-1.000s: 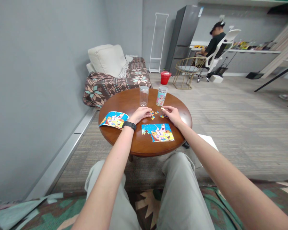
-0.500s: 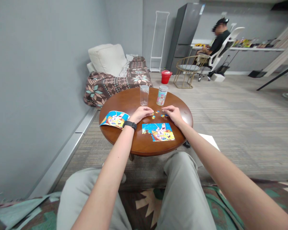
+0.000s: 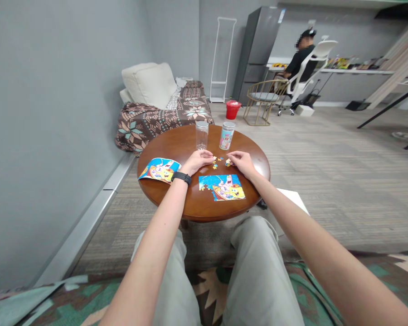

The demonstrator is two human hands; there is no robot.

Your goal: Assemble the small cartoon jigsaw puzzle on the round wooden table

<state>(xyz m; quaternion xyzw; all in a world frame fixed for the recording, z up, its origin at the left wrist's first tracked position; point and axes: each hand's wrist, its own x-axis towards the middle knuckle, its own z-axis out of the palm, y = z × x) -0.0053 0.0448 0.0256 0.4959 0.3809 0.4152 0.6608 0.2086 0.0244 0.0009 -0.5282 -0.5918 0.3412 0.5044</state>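
A jigsaw puzzle (image 3: 227, 186) lies on the round brown table (image 3: 177, 201), most of it joined, with a gap at its lower left. Behind it are several loose puzzle pieces (image 3: 215, 166). My left hand (image 3: 200, 160), with a black band on the wrist, is closed in a pinch, a small pale piece at its fingertips. Opposite it, my right hand (image 3: 242, 162) pinches another puzzle piece (image 3: 228, 161) just above the tabletop. A curled picture sheet (image 3: 160, 169) with the same cartoon rests left of my left wrist.
A clear jar (image 3: 201, 136) and a jar with a printed label (image 3: 226, 136) stand at the table's far side. Beyond are a red bin (image 3: 233, 109), a gold-framed chair (image 3: 263, 97), a covered sofa (image 3: 159, 117) and a seated person (image 3: 297, 61).
My right hand has drawn in slightly among the loose pieces, and a pale piece now shows at its fingertips. My left hand stays nearly in place. The whole view has shifted a little.
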